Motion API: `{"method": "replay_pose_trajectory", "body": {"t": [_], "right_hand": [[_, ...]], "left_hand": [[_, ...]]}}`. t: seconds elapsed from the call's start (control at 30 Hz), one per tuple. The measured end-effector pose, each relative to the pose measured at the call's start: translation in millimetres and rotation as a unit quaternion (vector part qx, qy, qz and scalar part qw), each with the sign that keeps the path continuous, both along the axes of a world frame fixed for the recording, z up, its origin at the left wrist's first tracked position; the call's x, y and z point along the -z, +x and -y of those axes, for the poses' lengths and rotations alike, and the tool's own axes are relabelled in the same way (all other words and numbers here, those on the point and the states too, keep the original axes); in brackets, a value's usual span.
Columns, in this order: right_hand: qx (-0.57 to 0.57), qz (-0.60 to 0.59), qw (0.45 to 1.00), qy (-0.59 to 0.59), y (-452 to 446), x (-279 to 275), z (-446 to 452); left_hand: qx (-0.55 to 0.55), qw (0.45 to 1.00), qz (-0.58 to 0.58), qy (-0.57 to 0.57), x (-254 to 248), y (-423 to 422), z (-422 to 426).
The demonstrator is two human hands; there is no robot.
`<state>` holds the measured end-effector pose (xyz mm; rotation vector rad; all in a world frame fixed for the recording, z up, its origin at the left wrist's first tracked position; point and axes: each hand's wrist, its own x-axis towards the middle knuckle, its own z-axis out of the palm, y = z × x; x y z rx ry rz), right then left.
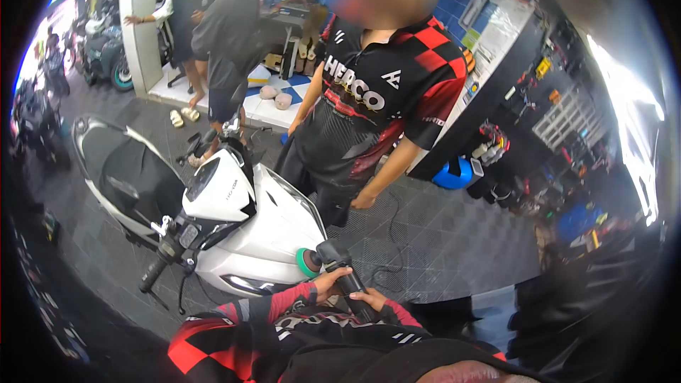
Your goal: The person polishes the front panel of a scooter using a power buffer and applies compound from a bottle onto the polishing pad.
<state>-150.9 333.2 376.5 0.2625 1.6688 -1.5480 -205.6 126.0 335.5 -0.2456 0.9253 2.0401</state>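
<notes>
A black power polisher with a green pad is held in front of my body. Its pad meets, or nearly meets, the front panel of a white scooter; I cannot tell if it presses. My left hand is closed around the polisher's body near its head. Further back, my right hand grips the handle end, its fingers partly hidden beneath. The scooter's handlebar grip and dark seat lie to the left.
Just beyond the scooter stands a person in a black and red shirt, arms lowered. A cable curls over the dark tiled floor. Two more people are at the back left. Tools hang on the right wall.
</notes>
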Motion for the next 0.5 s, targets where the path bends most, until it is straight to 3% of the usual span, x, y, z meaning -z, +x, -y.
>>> {"method": "replay_pose_trajectory", "body": {"t": [0.13, 0.2, 0.3, 0.43, 0.5], "right_hand": [[-0.003, 0.039, 0.999, 0.027, 5, -8, -14], [-0.004, 0.036, 0.998, 0.053, 8, -5, -21], [-0.004, 0.072, 0.997, 0.043, -1, -15, -23], [0.005, 0.122, 0.991, -0.061, -13, -13, -15], [-0.018, 0.114, 0.991, -0.065, -23, -21, -6]], "left_hand": [[0.035, 0.999, 0.03, -0.021, -13, 5, -15], [0.031, 0.999, 0.037, 0.011, 28, 2, -38], [0.002, 0.999, 0.039, -0.032, 34, 0, -47], [-0.048, 0.998, 0.01, -0.051, -30, 8, -11], [-0.082, 0.994, 0.005, -0.066, -34, 9, -7]]}}
